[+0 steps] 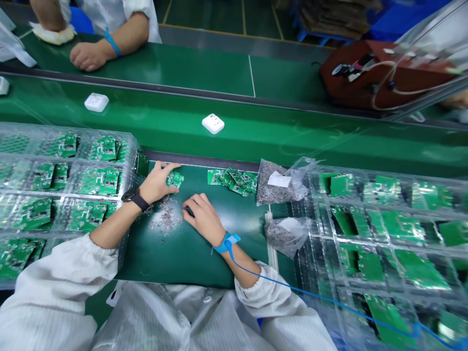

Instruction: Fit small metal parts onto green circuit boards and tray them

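A small green circuit board (175,180) lies under the fingers of my left hand (158,183), its thumb and forefinger along the board's edges. Just below is a scattered pile of tiny metal parts (166,217) on the green mat (204,265). My right hand (204,217) rests at the right side of that pile, fingers curled with the tips drawn towards the thumb; whatever they pinch is too small to make out. Behind it, several green boards (234,181) lie in an overlapping heap.
Clear trays of boards stand at the left (76,163) and right (360,195). Two bags of small parts (275,195) lie beside the right tray. A blue cord (314,294) runs from my right wrist. Across the bench is another person's hand (88,56).
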Available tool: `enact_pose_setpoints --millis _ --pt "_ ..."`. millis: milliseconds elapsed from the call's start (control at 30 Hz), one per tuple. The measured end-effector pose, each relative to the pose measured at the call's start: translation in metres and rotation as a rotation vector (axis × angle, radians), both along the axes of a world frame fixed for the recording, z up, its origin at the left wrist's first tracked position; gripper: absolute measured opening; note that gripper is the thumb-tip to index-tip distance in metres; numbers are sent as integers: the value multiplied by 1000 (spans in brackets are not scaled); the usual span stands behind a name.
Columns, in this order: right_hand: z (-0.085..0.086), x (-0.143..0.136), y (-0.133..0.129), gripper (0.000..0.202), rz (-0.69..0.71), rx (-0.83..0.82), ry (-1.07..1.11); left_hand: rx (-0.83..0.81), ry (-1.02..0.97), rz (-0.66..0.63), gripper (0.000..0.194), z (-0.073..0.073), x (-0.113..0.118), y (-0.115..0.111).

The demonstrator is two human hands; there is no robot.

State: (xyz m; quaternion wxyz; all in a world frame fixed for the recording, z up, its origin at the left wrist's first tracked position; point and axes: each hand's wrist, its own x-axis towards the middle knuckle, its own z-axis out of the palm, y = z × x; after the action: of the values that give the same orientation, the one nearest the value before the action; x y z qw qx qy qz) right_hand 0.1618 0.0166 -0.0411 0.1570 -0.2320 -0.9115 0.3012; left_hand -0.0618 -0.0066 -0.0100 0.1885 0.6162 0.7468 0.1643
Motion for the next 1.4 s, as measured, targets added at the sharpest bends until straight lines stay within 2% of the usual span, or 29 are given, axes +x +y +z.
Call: enact_pose_setpoints --millis 67,167,233,333,367,500,600,700,867,1000,1100,1233,1400 --pt "2 3 1 9 4 16 -21 -27 -71 22 88 4 1 0" --pt "3 4 0 8 0 39 -58 -34 -185 35 90 10 6 0" --pt "3 4 -1 9 -3 53 -72 -14 -261 29 76 11 8 0" --pt "2 4 1 10 -19 36 -61 10 -404 29 43 9 11 1" --pt "2 4 2 11 -32 11 -47 2 -479 49 39 8 12 1" --pt "1 8 9 10 -76 -119 25 -60 -731 135 44 4 16 1" --pt "1 11 12 2 -47 -155 40 -49 -757 139 41 6 20 0" --pt "1 11 10 5 4 -130 -1 -45 -755 173 45 10 23 -1" --pt "1 9 6 8 -4 -75 -45 -86 -761 149 37 16 27 -2" --pt "2 11 11 9 -62 -205 65 -92 -877 82 33 12 29 -4" --pt "5 13 14 6 -132 -329 173 -88 -780 29 26 14 33 -6" --pt "7 13 15 4 -248 -416 292 -61 -443 -17 20 24 40 -10" --pt "0 8 14 20 -395 -731 481 -80 -166 -154 25 26 48 -13"
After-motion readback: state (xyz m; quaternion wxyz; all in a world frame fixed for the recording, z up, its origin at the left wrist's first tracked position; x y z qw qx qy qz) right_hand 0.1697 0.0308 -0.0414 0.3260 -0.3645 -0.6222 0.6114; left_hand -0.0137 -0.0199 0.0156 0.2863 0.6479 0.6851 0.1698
